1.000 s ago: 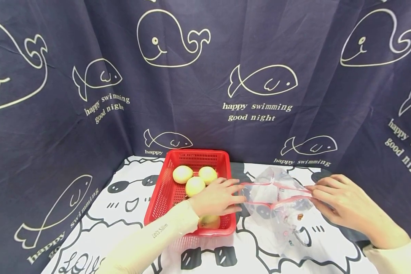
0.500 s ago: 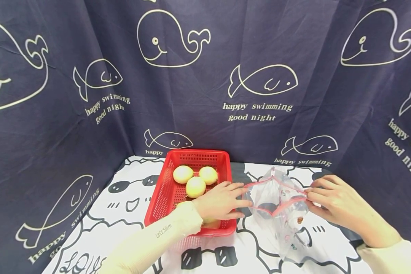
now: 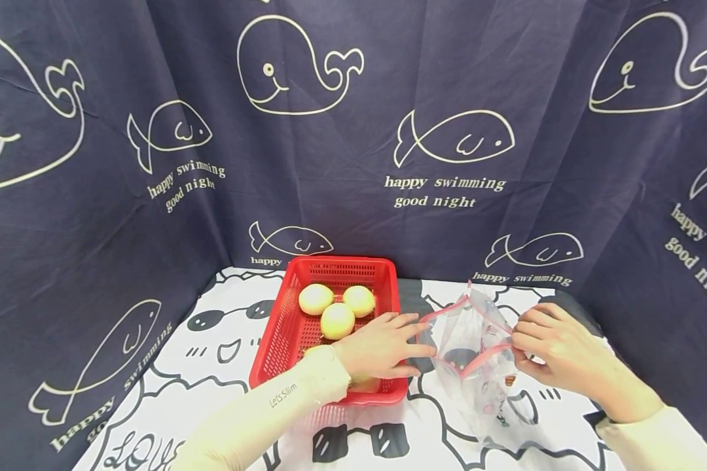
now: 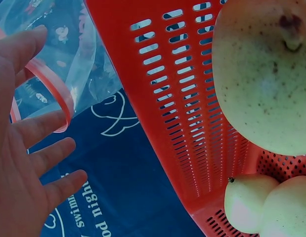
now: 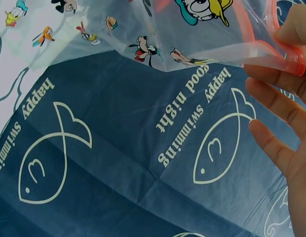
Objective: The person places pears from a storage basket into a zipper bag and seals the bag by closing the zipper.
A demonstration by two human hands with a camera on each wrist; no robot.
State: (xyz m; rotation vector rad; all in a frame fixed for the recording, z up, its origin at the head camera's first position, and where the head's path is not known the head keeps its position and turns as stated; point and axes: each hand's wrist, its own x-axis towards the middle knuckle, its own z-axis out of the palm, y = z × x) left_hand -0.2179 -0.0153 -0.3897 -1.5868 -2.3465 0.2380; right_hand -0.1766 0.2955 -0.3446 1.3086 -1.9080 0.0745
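Note:
A clear zip bag (image 3: pixel 477 386) with red zip strips and small cartoon prints stands between my hands, its mouth spread. My left hand (image 3: pixel 383 347) reaches over the basket's right side, its fingers extended and touching the bag's left rim. In the left wrist view the red strip (image 4: pixel 54 91) runs past those fingers. My right hand (image 3: pixel 556 347) pinches the bag's right corner between thumb and forefinger, the other fingers lying apart, as the right wrist view shows. Beneath my left arm is a red plastic basket (image 3: pixel 271 340) with several pale yellow pears (image 3: pixel 338 322); one pear is mostly hidden by the arm.
The table wears a white cloth (image 3: pixel 194 392) with black cartoon drawings. Dark blue curtain (image 3: pixel 342 170) printed with whales and fish encloses the back and both sides. Close to the left wrist camera, a spotted pear (image 4: pixel 261 74) lies near the basket wall.
My right hand has moved left toward my left hand, and the bag's mouth has gaped wider, its back edge rising. My left hand has shifted slightly right, then stayed nearly still.

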